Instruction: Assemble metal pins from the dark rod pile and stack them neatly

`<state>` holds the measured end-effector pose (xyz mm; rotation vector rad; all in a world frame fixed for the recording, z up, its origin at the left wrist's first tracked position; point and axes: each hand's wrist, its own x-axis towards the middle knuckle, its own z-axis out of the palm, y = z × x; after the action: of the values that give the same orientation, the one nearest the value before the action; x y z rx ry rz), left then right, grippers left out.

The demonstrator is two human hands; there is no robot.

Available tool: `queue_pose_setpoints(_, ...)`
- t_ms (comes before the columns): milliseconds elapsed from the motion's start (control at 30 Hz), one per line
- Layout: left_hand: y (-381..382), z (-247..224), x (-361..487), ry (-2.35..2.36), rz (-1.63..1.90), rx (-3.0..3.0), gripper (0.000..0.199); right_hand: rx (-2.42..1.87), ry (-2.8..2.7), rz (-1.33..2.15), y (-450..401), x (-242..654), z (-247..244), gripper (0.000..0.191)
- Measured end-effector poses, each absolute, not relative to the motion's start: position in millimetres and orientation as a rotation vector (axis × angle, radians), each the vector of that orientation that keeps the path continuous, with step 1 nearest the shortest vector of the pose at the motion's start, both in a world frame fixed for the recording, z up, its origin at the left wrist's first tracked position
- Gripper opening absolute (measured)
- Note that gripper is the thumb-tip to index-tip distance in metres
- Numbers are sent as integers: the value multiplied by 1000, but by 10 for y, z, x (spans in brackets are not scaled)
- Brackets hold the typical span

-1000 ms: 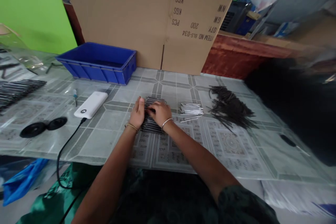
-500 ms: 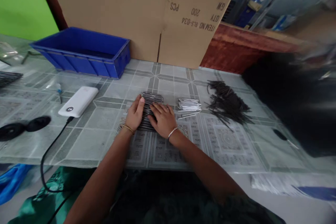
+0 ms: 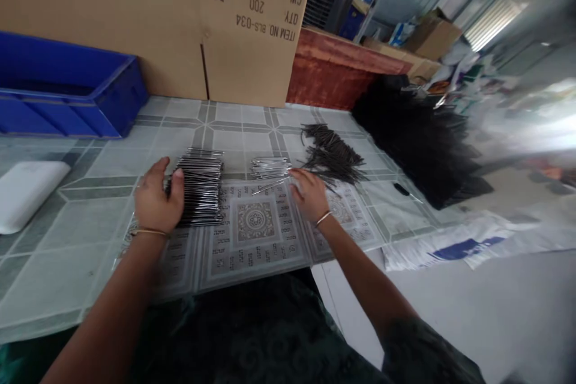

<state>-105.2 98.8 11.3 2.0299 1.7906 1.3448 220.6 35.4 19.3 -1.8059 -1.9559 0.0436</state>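
Note:
My left hand [image 3: 158, 197] rests at the left edge of a row of dark metal rods [image 3: 200, 192], thumb spread from the fingers and touching or nearly touching the rod ends. The rods lie side by side across the table, with a few looser ones at the far end. To their right is a smaller pile of shiny silver rods [image 3: 270, 167], one lying askew at its near side. My right hand [image 3: 310, 195] has its fingertips at the right end of this pile, thumb apart from the fingers. No rod is visibly gripped in it.
A heap of thin dark strips [image 3: 333, 156] lies beyond my right hand, and a large black pile [image 3: 409, 138] stands farther right. A blue bin [image 3: 72, 108] and white power bank [image 3: 31, 192] are at left. A cardboard sheet [image 3: 247, 60] stands behind.
My hands have parted. The right hand left the dark rods and moved right to the silver pile; the left stayed at the dark rods' left side. The view has turned right.

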Motion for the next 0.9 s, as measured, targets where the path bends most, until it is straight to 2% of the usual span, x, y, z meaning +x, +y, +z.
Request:
queue_pose_setpoints(100,801,205,-687,1593,1316,2349,44,-2189,-1769,-19,279,2849,48,40)
queue_pose_setpoints(233,470,136,-70,1404,884,2560,30,-2420,-1791,-5,228,3178,-90,39)
queue_pose_setpoints(333,338,-8,199,1523,560,2583,34,-2409,-1877,-20,224,3208,-86,36)
queue_pose_setpoints(467,356,-77,252,1657,342,2528,37,-2407,-1967,-24,263,3217,24,33)
queue_pose_setpoints(567,422,-54,234,1683,289,2533,37,-2249,-2040,-39,401,3115,135,35)
queue_pose_setpoints(667,465,-65,236,1673,277,2538,35,-1908,-2175,35,738,2823,234,35)
queue_pose_setpoints(800,472,-145,238,1634,309,2534,32,-1524,-2324,205,1495,2216,280,38)
queue_pose_setpoints(900,466,-172,227,1595,350,2490,31,-1500,-2344,376,2146,1743,241,46)
